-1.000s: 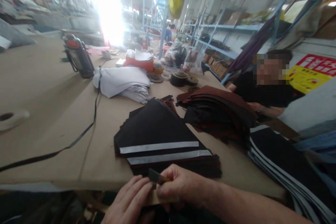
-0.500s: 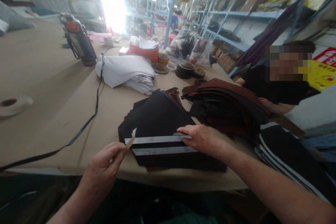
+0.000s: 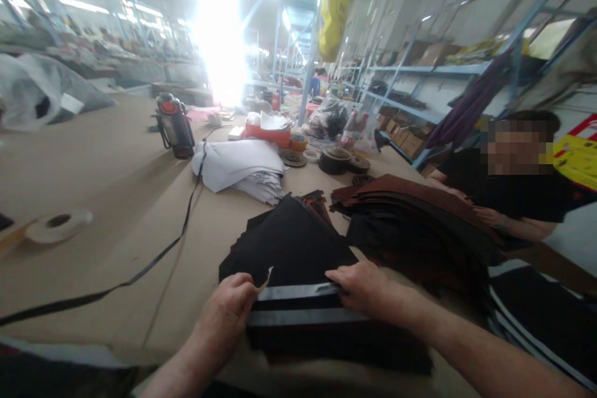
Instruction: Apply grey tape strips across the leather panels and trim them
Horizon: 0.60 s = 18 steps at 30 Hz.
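Black sheets of material (image 3: 284,236) lie fanned out in a stack before me, with reddish-brown edges showing. Two grey strips (image 3: 308,317) run side by side across the near part of the top sheet. My left hand (image 3: 231,305) is closed at the left end of the upper strip, pinching a short, curled piece of beige tape (image 3: 267,278). At the strip's right end, my right hand (image 3: 366,289) rests with curled fingers. A small dark-grey object (image 3: 325,288) shows beneath its fingertips, too blurred to name.
A tape roll (image 3: 60,226) and a long black strap (image 3: 163,252) lie to the left. Behind are white sheets (image 3: 237,161), a flask (image 3: 175,127) and dark rolls (image 3: 334,160). A co-worker (image 3: 517,193) sits right, beside another stack (image 3: 410,217).
The view has tilted up and swung left, so everything sits lower and further right. My left hand has come over the strip's left end, still pinching the tape; my right hand stays at its right end.
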Each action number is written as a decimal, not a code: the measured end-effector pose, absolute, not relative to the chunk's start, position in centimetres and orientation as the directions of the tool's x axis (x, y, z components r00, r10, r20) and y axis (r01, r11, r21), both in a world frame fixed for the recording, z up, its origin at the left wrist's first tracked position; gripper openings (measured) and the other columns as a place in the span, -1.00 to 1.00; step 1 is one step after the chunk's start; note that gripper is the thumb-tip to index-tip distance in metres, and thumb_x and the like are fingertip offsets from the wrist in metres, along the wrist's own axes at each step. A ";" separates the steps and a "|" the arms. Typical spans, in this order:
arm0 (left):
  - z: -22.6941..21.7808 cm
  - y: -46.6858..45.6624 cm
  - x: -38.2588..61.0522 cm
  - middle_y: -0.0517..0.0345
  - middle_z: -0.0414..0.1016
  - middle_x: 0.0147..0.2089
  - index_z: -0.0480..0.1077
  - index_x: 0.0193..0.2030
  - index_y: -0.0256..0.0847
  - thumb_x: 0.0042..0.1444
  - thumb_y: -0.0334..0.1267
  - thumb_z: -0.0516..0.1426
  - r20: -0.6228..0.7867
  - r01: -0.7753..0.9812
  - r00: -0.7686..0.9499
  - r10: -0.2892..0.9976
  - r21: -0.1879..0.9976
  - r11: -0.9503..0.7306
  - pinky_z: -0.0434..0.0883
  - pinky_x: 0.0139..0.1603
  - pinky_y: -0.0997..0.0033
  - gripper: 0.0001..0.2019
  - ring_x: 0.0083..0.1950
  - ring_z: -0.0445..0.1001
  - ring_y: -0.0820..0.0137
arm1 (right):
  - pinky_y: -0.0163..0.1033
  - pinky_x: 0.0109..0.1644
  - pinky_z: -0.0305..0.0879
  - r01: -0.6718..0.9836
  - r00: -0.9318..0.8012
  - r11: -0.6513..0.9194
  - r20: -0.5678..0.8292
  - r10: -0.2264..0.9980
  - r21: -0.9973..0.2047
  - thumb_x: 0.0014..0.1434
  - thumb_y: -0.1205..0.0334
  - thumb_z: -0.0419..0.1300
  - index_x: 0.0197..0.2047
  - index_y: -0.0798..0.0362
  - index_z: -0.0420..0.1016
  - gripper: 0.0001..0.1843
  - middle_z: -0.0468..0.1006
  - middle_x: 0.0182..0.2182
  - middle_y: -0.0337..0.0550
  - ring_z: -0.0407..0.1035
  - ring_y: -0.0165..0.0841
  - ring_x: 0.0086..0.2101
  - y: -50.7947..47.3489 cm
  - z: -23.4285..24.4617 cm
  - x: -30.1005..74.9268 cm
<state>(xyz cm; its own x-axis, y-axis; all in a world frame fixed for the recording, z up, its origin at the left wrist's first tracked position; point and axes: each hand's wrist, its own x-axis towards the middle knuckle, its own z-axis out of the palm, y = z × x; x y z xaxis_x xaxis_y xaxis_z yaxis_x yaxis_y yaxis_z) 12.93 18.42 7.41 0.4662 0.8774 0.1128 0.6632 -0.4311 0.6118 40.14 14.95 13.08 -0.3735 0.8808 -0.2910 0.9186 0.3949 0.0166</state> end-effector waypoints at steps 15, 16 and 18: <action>9.0 14.6 13.7 0.17 0.27 -0.46 0.12 -0.59 -0.18 0.13 -0.14 -0.09 -0.142 0.596 0.601 0.787 0.736 -0.321 0.20 -0.37 0.46 -0.69 -0.41 0.30 0.42 | -0.20 -0.49 0.08 0.853 -0.517 0.521 -0.139 0.844 -0.009 -0.06 0.54 0.05 -0.39 0.04 0.45 -0.74 0.51 -0.48 -0.10 0.39 -0.30 -0.50 5.5 10.9 42.6; 8.7 14.2 13.8 0.18 0.25 -0.47 0.09 -0.60 -0.18 0.12 -0.11 -0.09 -0.162 0.587 0.602 0.782 0.753 -0.296 0.19 -0.38 0.46 -0.68 -0.42 0.27 0.43 | -0.18 -0.49 0.10 0.862 -0.505 0.506 -0.168 0.847 -0.042 -0.09 0.53 0.05 -0.39 0.02 0.46 -0.73 0.52 -0.47 -0.09 0.40 -0.28 -0.50 4.6 10.2 42.6; 8.2 13.6 13.8 0.21 0.19 -0.51 0.08 -0.61 -0.18 0.09 -0.07 -0.08 -0.199 0.580 0.580 0.790 0.782 -0.229 0.15 -0.40 0.45 -0.68 -0.44 0.21 0.43 | -0.16 -0.49 0.14 0.886 -0.463 0.455 -0.214 0.860 -0.088 -0.11 0.51 0.05 -0.36 -0.01 0.48 -0.70 0.54 -0.46 -0.06 0.43 -0.24 -0.48 3.3 8.9 42.6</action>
